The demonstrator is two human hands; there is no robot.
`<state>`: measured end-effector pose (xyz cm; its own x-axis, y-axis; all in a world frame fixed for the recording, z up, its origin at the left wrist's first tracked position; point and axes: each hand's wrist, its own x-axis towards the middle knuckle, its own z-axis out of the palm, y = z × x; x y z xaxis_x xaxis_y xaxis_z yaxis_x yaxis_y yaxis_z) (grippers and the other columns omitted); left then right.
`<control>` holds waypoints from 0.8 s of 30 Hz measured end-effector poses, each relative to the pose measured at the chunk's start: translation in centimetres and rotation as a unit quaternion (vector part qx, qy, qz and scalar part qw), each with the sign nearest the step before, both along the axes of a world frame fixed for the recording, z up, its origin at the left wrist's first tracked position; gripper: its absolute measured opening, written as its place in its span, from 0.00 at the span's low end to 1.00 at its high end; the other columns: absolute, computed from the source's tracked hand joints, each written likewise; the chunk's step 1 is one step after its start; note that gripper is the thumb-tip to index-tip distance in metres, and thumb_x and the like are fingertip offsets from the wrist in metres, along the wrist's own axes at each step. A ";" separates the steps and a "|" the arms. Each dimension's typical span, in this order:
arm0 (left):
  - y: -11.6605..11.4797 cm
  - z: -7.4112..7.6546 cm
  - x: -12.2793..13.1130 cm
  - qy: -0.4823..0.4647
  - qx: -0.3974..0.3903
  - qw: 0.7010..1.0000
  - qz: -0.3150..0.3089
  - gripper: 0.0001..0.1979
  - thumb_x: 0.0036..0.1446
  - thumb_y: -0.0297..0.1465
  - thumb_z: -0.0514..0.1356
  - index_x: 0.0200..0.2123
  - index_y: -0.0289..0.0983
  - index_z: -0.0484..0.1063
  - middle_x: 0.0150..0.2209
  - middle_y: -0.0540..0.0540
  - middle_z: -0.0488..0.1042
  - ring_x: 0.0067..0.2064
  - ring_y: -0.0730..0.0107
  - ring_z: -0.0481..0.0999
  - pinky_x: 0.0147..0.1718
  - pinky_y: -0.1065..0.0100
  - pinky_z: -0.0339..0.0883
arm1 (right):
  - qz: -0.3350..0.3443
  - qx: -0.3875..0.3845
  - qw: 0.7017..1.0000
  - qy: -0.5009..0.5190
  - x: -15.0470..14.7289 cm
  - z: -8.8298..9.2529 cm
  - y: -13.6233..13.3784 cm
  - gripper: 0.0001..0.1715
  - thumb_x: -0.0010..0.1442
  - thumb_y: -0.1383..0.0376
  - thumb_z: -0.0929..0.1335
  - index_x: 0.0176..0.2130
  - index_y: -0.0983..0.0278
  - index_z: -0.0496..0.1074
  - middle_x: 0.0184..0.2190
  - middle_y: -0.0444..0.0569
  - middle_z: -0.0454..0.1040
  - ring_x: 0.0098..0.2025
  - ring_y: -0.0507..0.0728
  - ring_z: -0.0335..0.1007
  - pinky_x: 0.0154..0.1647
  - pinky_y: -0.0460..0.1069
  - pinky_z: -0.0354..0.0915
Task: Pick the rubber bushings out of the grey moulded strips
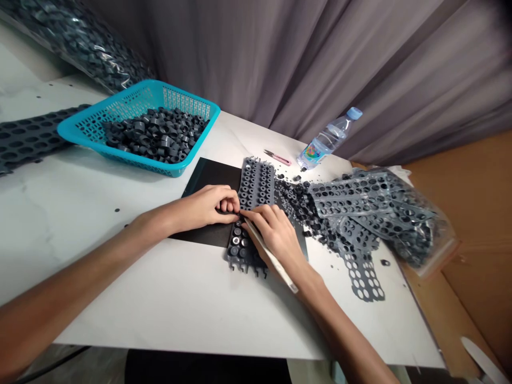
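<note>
A dark grey moulded sheet (258,181) with rows of round ring-like parts lies lengthwise on a black mat (214,178). My left hand (214,205) is at the sheet's left edge, fingers curled and thumb and fingertips pinched together. Whatever they pinch is too small or hidden to make out. In my right hand (278,232) is a slim white pen-like tool (276,261), held slanted like a pencil, its tip beside my left fingertips over the sheet. The right hand covers part of the sheet's lower half.
Black ring-like parts fill a blue basket (192,98) at left. Loose bits and punched-out sheets (362,277) heap up on the right beside a plastic bag (436,240). Pink-handled snips (280,158) and a water bottle (326,141) lie behind. A perforated sheet (32,136) rests far left.
</note>
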<state>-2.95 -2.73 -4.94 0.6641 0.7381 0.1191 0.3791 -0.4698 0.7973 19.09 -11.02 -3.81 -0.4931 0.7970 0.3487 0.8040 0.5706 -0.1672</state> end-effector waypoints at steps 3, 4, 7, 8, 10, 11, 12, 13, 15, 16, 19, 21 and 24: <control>0.2 0.0 0.0 0.007 -0.005 1.000 -0.003 0.06 0.57 0.32 0.66 0.36 0.36 0.77 0.32 0.51 0.71 0.33 0.72 0.70 0.33 0.71 0.65 | 0.007 0.006 1.000 -0.003 0.0 0.1 -0.1 0.14 0.76 0.61 0.63 0.54 0.64 0.74 0.46 0.54 0.78 0.46 0.62 0.69 0.48 0.55 0.65; 0.2 0.0 0.1 0.008 -0.005 1.000 -0.002 0.06 0.57 0.32 0.66 0.35 0.36 0.77 0.32 0.50 0.72 0.33 0.72 0.70 0.33 0.71 0.65 | 0.009 -0.004 1.000 0.012 0.1 0.3 -0.1 0.14 0.76 0.60 0.64 0.52 0.63 0.74 0.45 0.53 0.79 0.46 0.61 0.69 0.48 0.55 0.65; 0.1 0.1 0.1 0.008 -0.003 1.000 0.005 0.08 0.58 0.35 0.67 0.35 0.36 0.77 0.32 0.50 0.72 0.33 0.71 0.69 0.33 0.71 0.65 | 0.015 -0.039 0.998 0.051 0.6 0.7 -0.1 0.13 0.75 0.56 0.65 0.46 0.62 0.74 0.42 0.51 0.79 0.44 0.60 0.70 0.48 0.54 0.65; 0.0 0.2 0.1 0.007 -0.003 1.000 0.006 0.09 0.58 0.36 0.67 0.34 0.35 0.77 0.32 0.50 0.72 0.33 0.71 0.69 0.33 0.70 0.65 | 0.017 -0.045 0.997 0.055 0.7 0.8 -0.1 0.14 0.75 0.55 0.65 0.45 0.61 0.74 0.42 0.51 0.79 0.44 0.60 0.70 0.48 0.54 0.65; 0.0 0.3 0.1 0.002 -0.003 1.000 0.008 0.09 0.58 0.36 0.68 0.34 0.35 0.76 0.32 0.50 0.72 0.32 0.71 0.69 0.33 0.70 0.64 | 0.020 -0.051 0.997 0.054 0.9 0.8 0.0 0.14 0.74 0.54 0.65 0.44 0.60 0.74 0.42 0.50 0.80 0.44 0.60 0.70 0.48 0.54 0.64; -0.1 0.3 0.1 0.001 -0.003 1.000 0.009 0.09 0.58 0.36 0.68 0.34 0.35 0.76 0.32 0.50 0.72 0.32 0.71 0.69 0.32 0.70 0.64 | 0.019 -0.051 0.997 0.051 0.9 0.8 0.0 0.15 0.75 0.54 0.65 0.44 0.60 0.74 0.42 0.50 0.80 0.44 0.60 0.70 0.48 0.54 0.64; -0.1 0.3 0.1 0.001 -0.003 1.000 0.008 0.09 0.58 0.36 0.68 0.34 0.35 0.76 0.32 0.50 0.72 0.32 0.71 0.69 0.32 0.70 0.64 | 0.016 -0.049 0.997 0.048 0.8 0.7 0.0 0.15 0.75 0.54 0.65 0.44 0.60 0.74 0.42 0.51 0.79 0.44 0.60 0.70 0.48 0.54 0.64; -0.1 0.3 0.1 0.002 -0.003 1.000 0.008 0.09 0.58 0.36 0.68 0.34 0.35 0.77 0.32 0.50 0.72 0.32 0.72 0.69 0.33 0.70 0.64 | 0.013 -0.047 0.998 0.045 0.8 0.7 0.0 0.15 0.75 0.54 0.64 0.44 0.60 0.74 0.42 0.51 0.79 0.44 0.60 0.70 0.48 0.54 0.64; -0.1 0.3 0.1 0.005 -0.002 1.000 0.009 0.08 0.58 0.35 0.67 0.34 0.36 0.77 0.32 0.50 0.72 0.32 0.72 0.69 0.33 0.70 0.65 | 0.004 -0.042 0.999 0.035 0.7 0.7 -0.1 0.16 0.76 0.54 0.63 0.45 0.60 0.74 0.42 0.51 0.79 0.44 0.60 0.71 0.48 0.54 0.64; 0.0 0.2 0.1 0.007 -0.004 1.000 0.008 0.08 0.58 0.35 0.67 0.34 0.36 0.77 0.32 0.50 0.72 0.33 0.71 0.69 0.33 0.70 0.65 | 0.000 -0.039 0.999 0.029 0.6 0.6 -0.1 0.16 0.76 0.54 0.63 0.45 0.60 0.74 0.42 0.51 0.79 0.44 0.60 0.71 0.48 0.53 0.65; 0.1 0.1 0.2 0.005 -0.015 1.000 0.008 0.07 0.57 0.34 0.67 0.35 0.36 0.77 0.32 0.50 0.72 0.33 0.71 0.71 0.34 0.70 0.66 | -0.009 -0.019 1.000 0.006 0.3 0.3 -0.3 0.16 0.76 0.56 0.63 0.52 0.62 0.73 0.43 0.52 0.78 0.46 0.60 0.71 0.48 0.53 0.65; 0.1 0.0 0.2 0.005 -0.021 1.000 0.009 0.07 0.56 0.33 0.67 0.35 0.36 0.77 0.32 0.50 0.72 0.34 0.70 0.71 0.35 0.70 0.66 | -0.007 0.011 1.000 -0.024 0.0 -0.1 -0.3 0.15 0.76 0.59 0.63 0.54 0.63 0.73 0.45 0.53 0.78 0.46 0.61 0.70 0.48 0.54 0.65; 0.1 -0.1 0.3 0.007 -0.022 1.000 0.012 0.07 0.56 0.34 0.67 0.35 0.36 0.76 0.32 0.50 0.72 0.33 0.70 0.70 0.34 0.69 0.65 | -0.019 0.063 0.996 -0.058 -0.4 -0.7 -0.2 0.12 0.76 0.62 0.63 0.53 0.63 0.73 0.44 0.54 0.78 0.45 0.62 0.70 0.47 0.55 0.64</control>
